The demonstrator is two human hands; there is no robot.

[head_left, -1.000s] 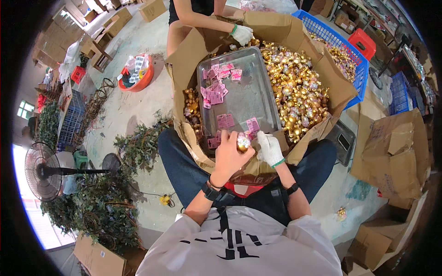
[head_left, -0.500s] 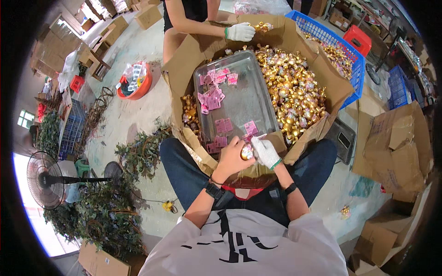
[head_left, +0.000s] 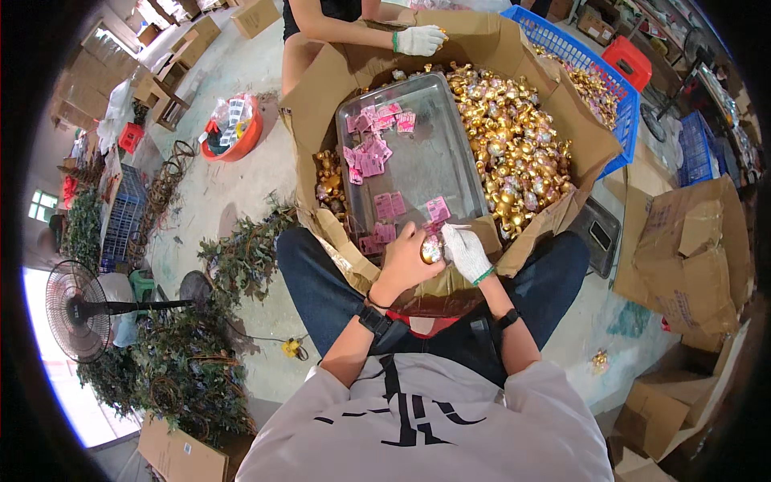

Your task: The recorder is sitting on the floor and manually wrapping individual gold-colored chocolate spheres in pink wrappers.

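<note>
My left hand (head_left: 404,265), bare, is wrapped around a small shiny gold-and-silver ornament (head_left: 431,250). Close against it, my right hand (head_left: 468,254) in a white knit glove has its fingers pinched together at the ornament's upper side; what they grip is too small to make out. Both hands are over the near end of a grey metal tray (head_left: 438,153), which rests in a large cardboard box (head_left: 325,88). Pink tags (head_left: 370,164) lie on the tray in loose groups, and one pink tag (head_left: 438,210) is just beyond my fingers. Gold ornaments (head_left: 514,153) fill the box right of the tray.
Across the box, a co-worker's gloved hand (head_left: 420,40) is at the far rim. A blue basket (head_left: 630,132) of ornaments stands at the right, near a red stool (head_left: 627,63). Leafy garlands (head_left: 181,353), a fan (head_left: 80,309) and an orange basin (head_left: 241,149) are left.
My hands stay together at the ornament, with my right fingers shifting slightly. The co-worker's gloved hand, which held out a gold ornament, has turned, and that ornament is now mostly hidden.
</note>
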